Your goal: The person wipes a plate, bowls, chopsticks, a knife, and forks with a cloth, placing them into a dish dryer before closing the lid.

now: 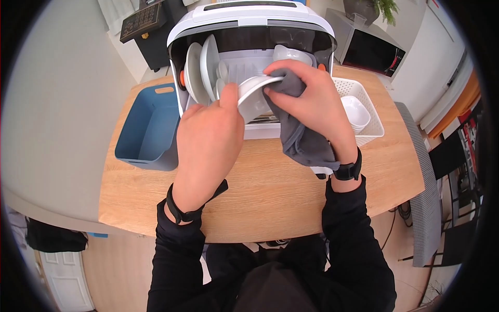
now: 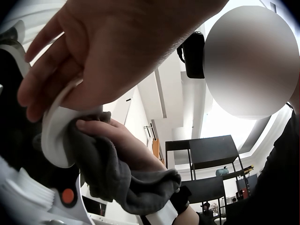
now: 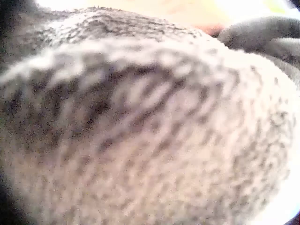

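Note:
A white dish [image 1: 253, 97] is held up in front of the open dish cabinet. My left hand [image 1: 210, 138] grips its left edge; in the left wrist view the fingers of the left hand [image 2: 89, 56] curl round the white dish [image 2: 55, 136]. With my right hand [image 1: 317, 99] I pinch the dish's right edge through a grey cloth [image 1: 299, 132], which hangs down toward the wrist. The grey cloth [image 2: 103, 164] lies against the dish in the left wrist view too. Blurred cloth [image 3: 150, 131] fills most of the right wrist view, hiding the right fingers there.
White plates [image 1: 209, 65] stand upright at the left inside the cabinet [image 1: 252, 15], with a white bowl [image 1: 292, 55] at its right. A blue bin [image 1: 150, 127] is left of it, a white basket [image 1: 371, 114] with small white bowls [image 1: 355, 113] right. A microwave [image 1: 371, 49] stands behind.

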A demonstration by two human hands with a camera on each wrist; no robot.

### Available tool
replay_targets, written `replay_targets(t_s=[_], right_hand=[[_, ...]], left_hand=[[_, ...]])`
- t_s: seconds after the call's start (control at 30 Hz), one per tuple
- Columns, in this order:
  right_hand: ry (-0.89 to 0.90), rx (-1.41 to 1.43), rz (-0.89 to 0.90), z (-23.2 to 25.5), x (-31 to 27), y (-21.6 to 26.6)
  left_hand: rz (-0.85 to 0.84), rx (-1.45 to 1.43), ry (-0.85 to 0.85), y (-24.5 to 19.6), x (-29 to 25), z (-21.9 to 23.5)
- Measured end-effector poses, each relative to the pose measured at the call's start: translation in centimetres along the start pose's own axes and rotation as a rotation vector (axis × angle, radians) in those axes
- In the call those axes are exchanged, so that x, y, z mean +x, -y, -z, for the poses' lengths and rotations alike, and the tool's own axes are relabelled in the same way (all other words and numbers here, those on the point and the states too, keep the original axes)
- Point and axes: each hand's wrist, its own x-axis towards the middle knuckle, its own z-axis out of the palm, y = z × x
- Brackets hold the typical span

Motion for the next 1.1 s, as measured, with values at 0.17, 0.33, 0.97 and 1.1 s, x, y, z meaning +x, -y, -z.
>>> replay_targets(t_s=[0.17,0.33,0.97,1.1], right_hand=[[0.081,-0.329,0.245,-2.6,-1.1,0.8],[0.080,-0.194,0.144,-2.5,-0.4,-0.5],[0.348,0.524,-0.436,-0.7,-3.2,-2.6],[0.201,0.351,-0.354,-1.3,-3.7,-3.0]], left_hand=[[-0.087,0.133,0.165,0.9,-0.9,-0.8],[-0.103,0.069,0.080,1.2,-0.4,-0.5],[0.495,-1.333,0.263,1.4,-2.7,-4.1],[0.615,-1.461,0.312,0.4,-3.6,-4.4]])
